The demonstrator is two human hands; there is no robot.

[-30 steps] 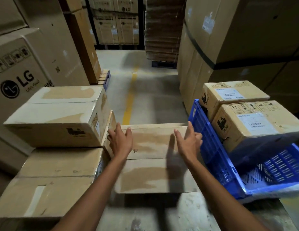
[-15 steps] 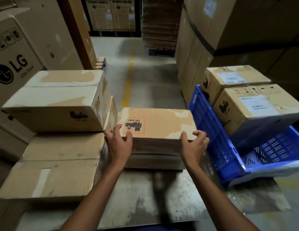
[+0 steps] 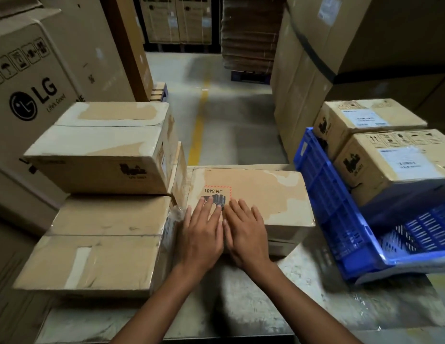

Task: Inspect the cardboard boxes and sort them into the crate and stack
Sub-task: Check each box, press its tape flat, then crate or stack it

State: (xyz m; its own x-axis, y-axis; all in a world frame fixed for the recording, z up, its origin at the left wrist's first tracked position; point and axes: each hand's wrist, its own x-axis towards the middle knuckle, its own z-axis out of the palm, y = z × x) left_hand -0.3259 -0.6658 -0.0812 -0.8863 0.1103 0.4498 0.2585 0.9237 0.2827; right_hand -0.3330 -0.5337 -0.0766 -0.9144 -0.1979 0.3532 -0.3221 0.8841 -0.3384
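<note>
Cardboard box lies just left of the blue crate, whose right end is cut off. The left hand and right hand lie flat on the box, grips released, partly covering its UN 3481 mark.

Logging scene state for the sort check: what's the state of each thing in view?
Middle box, closed, lying flat, label up.
Left hand, open, flat on its top.
Right hand, open, flat beside it.
Left stack, two closed boxes.
Blue crate, tilted, two closed boxes inside.
</note>
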